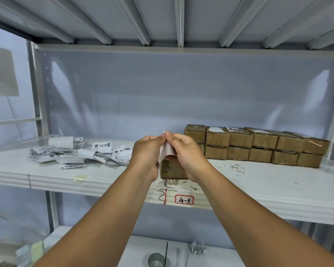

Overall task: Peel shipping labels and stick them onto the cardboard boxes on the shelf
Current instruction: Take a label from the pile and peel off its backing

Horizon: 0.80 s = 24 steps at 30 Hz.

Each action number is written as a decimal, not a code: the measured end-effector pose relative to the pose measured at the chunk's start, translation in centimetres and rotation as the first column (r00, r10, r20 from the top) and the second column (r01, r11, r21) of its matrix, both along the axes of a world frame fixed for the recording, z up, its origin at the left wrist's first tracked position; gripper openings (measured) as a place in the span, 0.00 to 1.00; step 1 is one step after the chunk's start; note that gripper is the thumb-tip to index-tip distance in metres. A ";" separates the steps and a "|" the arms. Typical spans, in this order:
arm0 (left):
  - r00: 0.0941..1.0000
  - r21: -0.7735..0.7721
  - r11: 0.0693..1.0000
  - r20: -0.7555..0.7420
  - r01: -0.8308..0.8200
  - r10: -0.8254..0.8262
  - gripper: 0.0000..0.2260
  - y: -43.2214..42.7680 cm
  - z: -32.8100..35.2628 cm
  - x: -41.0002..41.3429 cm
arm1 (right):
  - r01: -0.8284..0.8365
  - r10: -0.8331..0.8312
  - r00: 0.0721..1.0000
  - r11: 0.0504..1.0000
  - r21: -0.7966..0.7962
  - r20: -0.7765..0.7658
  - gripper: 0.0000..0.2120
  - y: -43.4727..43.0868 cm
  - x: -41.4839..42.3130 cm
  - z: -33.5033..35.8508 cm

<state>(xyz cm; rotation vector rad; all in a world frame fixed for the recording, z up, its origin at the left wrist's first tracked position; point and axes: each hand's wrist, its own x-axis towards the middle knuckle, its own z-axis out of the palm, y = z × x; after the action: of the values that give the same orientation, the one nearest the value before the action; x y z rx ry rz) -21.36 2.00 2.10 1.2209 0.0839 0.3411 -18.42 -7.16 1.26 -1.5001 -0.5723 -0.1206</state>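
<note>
Both hands meet over the middle of the white shelf [85, 176]. My left hand [148, 151] and my right hand [185, 151] pinch the top corner of a pale pink-white shipping label [167, 152], fingertips almost touching. The label hangs down between the palms. Directly below it a small cardboard box [172, 171] with a handwritten mark stands near the shelf's front edge, partly hidden by my hands. A pile of printed labels and curled backing paper [81, 155] lies to the left. Two rows of brown cardboard boxes [258, 147], stacked two high, stand at the right rear.
A red-bordered tag reading 4-3 [184, 199] is stuck on the shelf's front lip. Paper scraps [233, 168] litter the shelf in front of the stack. On the lower shelf are a mesh cup [156, 260] and a crumpled paper [199, 247]. Another shelf is overhead.
</note>
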 end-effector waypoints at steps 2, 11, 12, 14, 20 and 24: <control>0.998 0.079 0.995 0.025 -0.058 0.056 0.10 0.0 -0.2 0.2 | 0.029 -0.029 1.000 0.999 -0.019 0.002 0.14 -0.1 0.0 -0.1; 0.982 0.274 0.943 0.095 -0.186 0.166 0.09 0.7 -0.4 1.0 | 0.248 -0.209 0.960 0.943 -0.223 0.185 0.21 -0.7 0.1 -0.2; 0.979 0.289 0.937 0.104 -0.198 0.175 0.10 0.8 -0.3 1.1 | 0.266 -0.217 0.953 0.932 -0.244 0.212 0.22 -0.7 0.2 -0.2; 0.974 0.323 0.920 0.120 -0.222 0.193 0.10 1.1 -0.2 1.2 | 0.301 -0.235 0.939 0.915 -0.269 0.252 0.21 -0.7 0.5 -0.1; 0.957 0.342 0.895 0.158 -0.285 0.245 0.10 1.0 -0.2 1.2 | 0.360 -0.284 0.913 0.899 -0.250 0.293 0.18 -0.6 0.3 -0.2; 0.945 0.340 0.886 0.201 -0.314 0.257 0.10 0.9 -0.6 1.1 | 0.381 -0.313 0.907 0.896 -0.230 0.281 0.19 -0.5 -0.4 -0.3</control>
<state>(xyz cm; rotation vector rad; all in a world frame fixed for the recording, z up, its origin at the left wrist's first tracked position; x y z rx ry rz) -20.31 2.87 1.50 1.5551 0.0720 0.7335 -18.82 -7.71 0.94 -1.8733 -0.5175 -0.5255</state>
